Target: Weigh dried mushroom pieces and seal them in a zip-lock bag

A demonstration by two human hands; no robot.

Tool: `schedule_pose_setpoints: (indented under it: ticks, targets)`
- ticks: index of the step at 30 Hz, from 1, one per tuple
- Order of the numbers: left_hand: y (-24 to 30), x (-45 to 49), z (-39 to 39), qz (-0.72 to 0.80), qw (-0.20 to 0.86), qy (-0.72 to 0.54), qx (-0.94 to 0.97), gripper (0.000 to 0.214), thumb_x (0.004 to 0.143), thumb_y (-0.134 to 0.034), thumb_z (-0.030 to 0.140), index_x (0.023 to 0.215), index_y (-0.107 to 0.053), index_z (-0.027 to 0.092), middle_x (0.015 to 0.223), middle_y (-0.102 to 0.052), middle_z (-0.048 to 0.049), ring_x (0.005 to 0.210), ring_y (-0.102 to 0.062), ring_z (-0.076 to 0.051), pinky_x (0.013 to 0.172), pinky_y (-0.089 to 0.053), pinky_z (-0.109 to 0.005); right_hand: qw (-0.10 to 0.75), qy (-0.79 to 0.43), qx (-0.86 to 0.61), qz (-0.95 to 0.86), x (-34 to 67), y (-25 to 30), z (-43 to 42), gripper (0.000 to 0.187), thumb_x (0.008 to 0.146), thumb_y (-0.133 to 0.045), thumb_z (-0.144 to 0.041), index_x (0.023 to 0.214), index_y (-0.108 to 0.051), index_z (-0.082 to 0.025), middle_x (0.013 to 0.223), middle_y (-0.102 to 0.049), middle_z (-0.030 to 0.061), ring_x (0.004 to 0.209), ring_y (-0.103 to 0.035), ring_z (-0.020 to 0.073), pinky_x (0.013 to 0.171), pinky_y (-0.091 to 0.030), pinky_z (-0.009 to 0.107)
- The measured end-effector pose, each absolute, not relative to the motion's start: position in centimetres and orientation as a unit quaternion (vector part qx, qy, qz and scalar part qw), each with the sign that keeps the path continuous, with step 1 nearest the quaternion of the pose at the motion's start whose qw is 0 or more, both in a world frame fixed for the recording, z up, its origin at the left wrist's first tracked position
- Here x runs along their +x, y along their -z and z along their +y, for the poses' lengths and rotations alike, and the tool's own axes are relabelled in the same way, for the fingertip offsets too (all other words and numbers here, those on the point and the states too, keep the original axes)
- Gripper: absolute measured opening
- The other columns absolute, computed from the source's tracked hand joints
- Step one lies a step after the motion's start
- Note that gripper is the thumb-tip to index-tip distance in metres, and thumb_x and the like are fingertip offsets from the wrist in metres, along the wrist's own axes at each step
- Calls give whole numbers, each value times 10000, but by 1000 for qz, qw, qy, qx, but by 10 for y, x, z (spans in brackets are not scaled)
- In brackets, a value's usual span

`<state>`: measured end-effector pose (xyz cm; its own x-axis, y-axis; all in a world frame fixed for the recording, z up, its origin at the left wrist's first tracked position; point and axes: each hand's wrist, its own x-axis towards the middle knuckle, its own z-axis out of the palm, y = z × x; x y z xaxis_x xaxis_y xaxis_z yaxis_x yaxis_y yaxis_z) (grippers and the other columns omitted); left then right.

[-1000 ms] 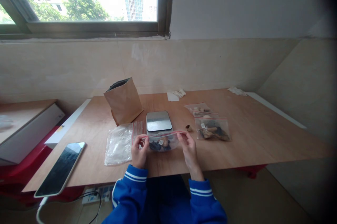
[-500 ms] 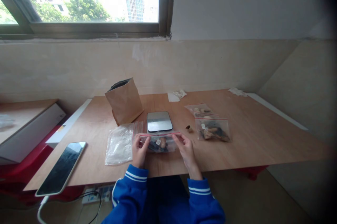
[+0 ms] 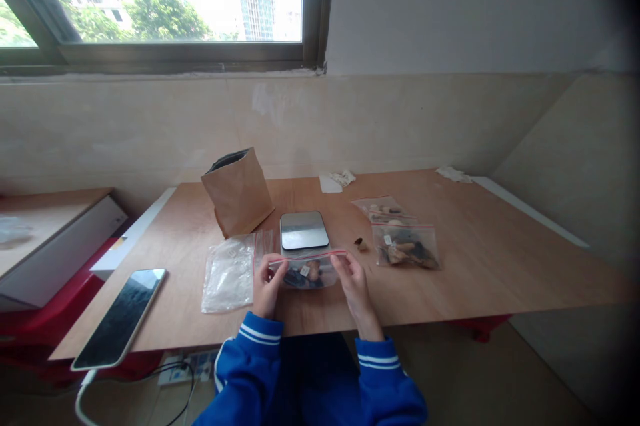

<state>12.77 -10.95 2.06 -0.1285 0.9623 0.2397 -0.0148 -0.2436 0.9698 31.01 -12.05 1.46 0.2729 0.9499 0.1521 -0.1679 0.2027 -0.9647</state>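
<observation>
A clear zip bag (image 3: 320,275) with a red-lined top edge holds dark and brown dried pieces and a small white packet. My left hand (image 3: 269,283) pinches its top edge at the left, thumb against fingers. At the right end of the same edge, my right hand (image 3: 351,279) grips it the same way. Just behind the bag lies a flat scale (image 3: 304,231) with a shiny top. Flat, clear zip bags (image 3: 229,276) lie left of my left hand. To the right of the scale are a few small loose brown pieces (image 3: 360,245).
Two filled zip bags (image 3: 407,249) overlap on the right of the wooden table (image 3: 480,259). An open brown paper bag (image 3: 239,194) stands at the back left. Near the left edge lies a phone (image 3: 120,319) with a white cable. White scraps (image 3: 343,179) lie by the wall.
Both hands keep their hold on the zip bag's top edge, with only slight finger movement. The whole view has shifted a little; the other things lie as before.
</observation>
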Motion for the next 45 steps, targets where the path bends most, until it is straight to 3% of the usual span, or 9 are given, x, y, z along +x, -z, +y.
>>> schedule_pose_setpoints:
  ticks: [4,9,20,28,36,45]
  targets:
    - [-20,128,-109,437,429,-584,533,207,766,-656,355,870,-674,178,873,-623,-32,793,-576,-154,692,-446,-247,642,-487,-415,-423,309,-13,-122,389,790,-623,-424,1119,-576,-222,1026,-697,59,947,-654,219,856,-507,370]
    - [-16,127,-106,428,395,-587,563,173,752,-677,328,798,-684,161,885,-614,-52,892,-576,-183,803,-442,-286,611,-485,-457,-427,309,-12,-122,342,739,-677,-428,944,-666,-155,954,-716,81,917,-661,237,855,-500,364]
    - [-13,128,-107,451,347,-594,568,142,760,-674,304,752,-676,162,856,-613,-51,858,-574,-173,787,-433,-290,645,-438,-477,-404,301,-14,-121,261,717,-703,-389,833,-681,-157,818,-720,49,799,-658,201,778,-509,324]
    - [-15,130,-112,423,492,-563,512,192,757,-676,327,864,-667,167,837,-640,-15,771,-601,-143,718,-460,-250,632,-494,-396,-447,299,-16,-125,376,776,-647,-380,1112,-612,-215,1056,-683,50,995,-629,202,914,-471,343]
    - [-21,131,-114,416,486,-549,538,160,770,-666,309,771,-652,150,725,-610,1,705,-582,-122,683,-453,-232,613,-491,-392,-479,299,-17,-126,203,770,-661,-355,891,-702,-197,981,-707,52,945,-650,207,882,-494,336]
    - [-21,132,-117,452,398,-560,569,168,773,-658,320,753,-667,154,783,-624,-34,766,-596,-157,717,-470,-267,623,-457,-478,-419,290,-12,-122,253,691,-733,-365,824,-718,-149,819,-739,71,786,-689,221,764,-542,333]
